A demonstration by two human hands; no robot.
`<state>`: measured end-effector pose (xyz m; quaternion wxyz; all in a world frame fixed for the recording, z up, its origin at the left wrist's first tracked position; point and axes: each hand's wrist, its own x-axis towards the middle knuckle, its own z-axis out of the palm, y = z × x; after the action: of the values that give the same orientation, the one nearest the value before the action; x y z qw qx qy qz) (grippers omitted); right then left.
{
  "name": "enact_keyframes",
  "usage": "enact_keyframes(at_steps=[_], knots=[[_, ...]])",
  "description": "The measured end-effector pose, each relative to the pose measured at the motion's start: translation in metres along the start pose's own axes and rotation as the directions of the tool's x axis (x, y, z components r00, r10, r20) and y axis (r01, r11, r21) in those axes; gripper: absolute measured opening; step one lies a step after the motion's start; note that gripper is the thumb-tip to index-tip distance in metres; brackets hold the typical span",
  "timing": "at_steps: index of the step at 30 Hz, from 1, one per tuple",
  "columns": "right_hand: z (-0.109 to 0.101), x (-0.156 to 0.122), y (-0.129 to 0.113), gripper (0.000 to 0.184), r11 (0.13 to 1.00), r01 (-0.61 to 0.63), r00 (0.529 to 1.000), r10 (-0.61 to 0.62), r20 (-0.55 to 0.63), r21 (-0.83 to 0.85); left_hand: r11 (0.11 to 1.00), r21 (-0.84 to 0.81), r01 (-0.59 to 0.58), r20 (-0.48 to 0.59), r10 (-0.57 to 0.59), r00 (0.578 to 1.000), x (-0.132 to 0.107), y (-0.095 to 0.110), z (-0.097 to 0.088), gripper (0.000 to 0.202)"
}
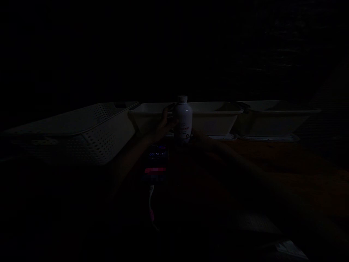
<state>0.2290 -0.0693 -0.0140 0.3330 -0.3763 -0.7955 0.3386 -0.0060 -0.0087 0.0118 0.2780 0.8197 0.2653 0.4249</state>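
Observation:
The scene is very dark. A white capped bottle (183, 118) with a printed label stands upright in the middle of the head view. From the left, my left hand (164, 125) is closed on its side, thumb across the front and fingers behind. My right hand (200, 140) is at the bottle's lower right side and seems to touch its base; its fingers are mostly lost in shadow. Below the bottle, a phone (156, 163) lies with its lit screen showing a running timer. A white cable (150, 194) runs from it toward me.
To the left is a large perforated white basket (98, 143). Behind the bottle stands a pale basin (215, 120), with another pale basin (275, 122) to its right. Brown table surface (294, 160) shows at right. A pale sheet-like thing (290, 249) lies at the lower right.

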Motion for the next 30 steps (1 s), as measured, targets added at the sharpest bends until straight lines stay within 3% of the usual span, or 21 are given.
enact_keyframes(at_steps=[5, 11, 16, 23, 30], knots=[[0.0002, -0.0006, 0.0013, 0.059, 1.000, 0.010, 1.000, -0.010, -0.001, 0.001, 0.998, -0.034, 0.049, -0.011, -0.050, 0.999, 0.0017, -0.0025, 0.0005, 0.090], [0.0060, 0.0016, 0.0052, 0.056, 0.995, 0.057, 0.994, -0.064, 0.092, 0.078, 0.995, -0.095, 0.025, -0.003, -0.025, 1.000, 0.0015, -0.0028, 0.0007, 0.091], [0.0069, 0.0016, 0.0044, 0.055, 0.996, 0.043, 0.996, -0.049, 0.076, 0.073, 0.993, -0.058, 0.105, 0.006, -0.105, 0.995, -0.0008, -0.0073, 0.0009, 0.077], [0.0072, 0.0028, 0.0076, 0.060, 0.992, 0.033, 0.997, -0.041, 0.062, 0.124, 0.988, -0.096, 0.121, -0.018, -0.123, 0.992, 0.0003, -0.0045, 0.0018, 0.085], [0.0064, 0.0039, 0.0074, 0.057, 0.997, 0.010, 0.998, -0.015, 0.059, 0.079, 0.980, -0.152, 0.124, -0.011, -0.127, 0.992, -0.0009, -0.0023, 0.0022, 0.074]])
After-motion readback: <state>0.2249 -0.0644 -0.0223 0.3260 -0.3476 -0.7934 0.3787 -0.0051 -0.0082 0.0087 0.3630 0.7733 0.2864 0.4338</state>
